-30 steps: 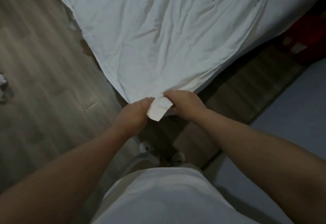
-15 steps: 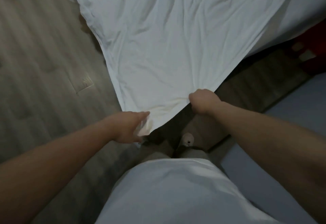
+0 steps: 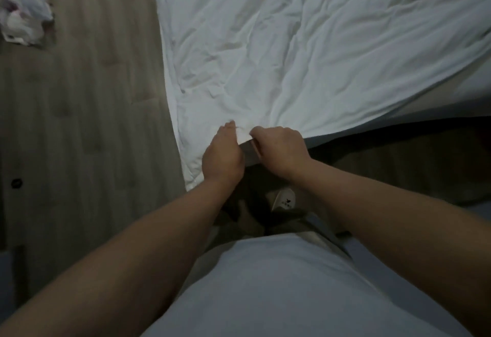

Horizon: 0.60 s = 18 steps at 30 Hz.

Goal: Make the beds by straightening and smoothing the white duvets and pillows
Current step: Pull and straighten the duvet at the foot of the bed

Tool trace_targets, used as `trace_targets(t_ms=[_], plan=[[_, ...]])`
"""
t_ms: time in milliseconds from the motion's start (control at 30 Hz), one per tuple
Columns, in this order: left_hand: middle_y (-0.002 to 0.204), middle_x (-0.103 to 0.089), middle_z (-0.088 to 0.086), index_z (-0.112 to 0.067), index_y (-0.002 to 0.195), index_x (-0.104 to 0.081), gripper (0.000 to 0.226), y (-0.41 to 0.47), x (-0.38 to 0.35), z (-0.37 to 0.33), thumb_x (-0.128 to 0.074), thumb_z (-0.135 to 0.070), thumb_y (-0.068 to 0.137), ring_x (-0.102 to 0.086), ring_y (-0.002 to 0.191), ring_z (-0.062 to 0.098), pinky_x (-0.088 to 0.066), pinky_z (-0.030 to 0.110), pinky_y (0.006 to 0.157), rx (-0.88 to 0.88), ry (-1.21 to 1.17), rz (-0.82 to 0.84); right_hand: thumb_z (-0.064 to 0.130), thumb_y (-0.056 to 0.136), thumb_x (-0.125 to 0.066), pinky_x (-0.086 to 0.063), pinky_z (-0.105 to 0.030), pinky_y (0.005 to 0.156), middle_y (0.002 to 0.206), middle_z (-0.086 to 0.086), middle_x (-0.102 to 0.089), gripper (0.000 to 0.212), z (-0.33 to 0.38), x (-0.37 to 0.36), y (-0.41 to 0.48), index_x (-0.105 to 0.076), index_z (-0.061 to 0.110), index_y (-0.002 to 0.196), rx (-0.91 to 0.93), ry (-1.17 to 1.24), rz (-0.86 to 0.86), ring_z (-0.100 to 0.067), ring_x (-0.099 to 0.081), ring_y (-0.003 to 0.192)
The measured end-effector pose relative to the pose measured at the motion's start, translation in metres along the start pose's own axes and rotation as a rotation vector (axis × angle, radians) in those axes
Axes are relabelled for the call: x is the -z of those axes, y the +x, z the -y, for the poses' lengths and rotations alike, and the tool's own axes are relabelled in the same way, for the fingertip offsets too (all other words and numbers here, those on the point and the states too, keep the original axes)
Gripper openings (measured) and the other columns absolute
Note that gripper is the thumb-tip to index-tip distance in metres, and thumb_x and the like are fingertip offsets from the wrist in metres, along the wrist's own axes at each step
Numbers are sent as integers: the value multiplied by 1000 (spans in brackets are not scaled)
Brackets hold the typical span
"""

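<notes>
A wrinkled white duvet (image 3: 305, 44) covers the bed and fills the upper middle and right of the head view. Its near corner hangs over the bed's edge towards me. My left hand (image 3: 221, 154) grips the duvet's hem at that corner, fingers curled into the cloth. My right hand (image 3: 279, 148) pinches the same hem a little to the right, knuckles up. Both hands are close together, almost touching. No pillow is in view.
Wooden floor (image 3: 79, 124) runs along the bed's left side. A crumpled white bundle (image 3: 24, 15) lies on the floor at upper left. My shoe (image 3: 284, 200) shows below the hands, beside the dark gap under the bed (image 3: 398, 134).
My hands, spread apart along the stretched hem half a second ago, have come back together at the corner. The duvet now lies lower over the bed edge, and my view has shifted.
</notes>
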<state>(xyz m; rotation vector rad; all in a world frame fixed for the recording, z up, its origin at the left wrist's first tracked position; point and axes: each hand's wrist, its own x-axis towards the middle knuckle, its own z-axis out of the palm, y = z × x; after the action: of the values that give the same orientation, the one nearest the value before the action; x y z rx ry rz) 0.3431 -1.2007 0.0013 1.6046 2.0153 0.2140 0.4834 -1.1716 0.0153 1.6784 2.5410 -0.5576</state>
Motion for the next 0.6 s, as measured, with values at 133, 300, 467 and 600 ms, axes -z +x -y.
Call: trace_targets(t_ms=[133, 300, 467, 600], plan=[[164, -31, 7, -16, 159, -28, 60, -14, 10, 26, -48, -16, 103, -32, 149, 25, -29, 39, 119, -111, 150, 48, 8, 95, -56, -38, -41, 110, 148, -20, -47, 56, -62, -17, 5, -41, 2, 148, 47, -109, 95, -35, -46, 135], [166, -27, 5, -14, 160, -24, 64, -15, 10, 38, -47, -6, 101, -24, 153, 20, -27, 41, 122, -149, 227, 49, -1, 98, -46, -31, -43, 117, 156, -24, -35, 57, -122, 4, 22, -28, -3, 153, -138, -220, 127, -37, -35, 145], [161, -35, 4, -17, 157, -29, 61, -12, -2, 28, -49, -7, 101, -36, 147, 22, -34, 40, 117, -152, 339, 122, 4, 101, -44, -48, -40, 88, 120, -18, -61, 22, -127, 3, -45, -56, 3, 119, -106, -239, 385, -36, -62, 109], [148, -49, 7, -15, 150, -39, 53, -19, -13, 23, -50, -5, 98, -51, 133, 25, -43, 39, 107, -163, 389, 228, 2, 99, -46, -44, -36, 79, 117, -16, -58, 21, -125, 13, -69, -59, 4, 116, -124, -252, 494, -34, -62, 106]])
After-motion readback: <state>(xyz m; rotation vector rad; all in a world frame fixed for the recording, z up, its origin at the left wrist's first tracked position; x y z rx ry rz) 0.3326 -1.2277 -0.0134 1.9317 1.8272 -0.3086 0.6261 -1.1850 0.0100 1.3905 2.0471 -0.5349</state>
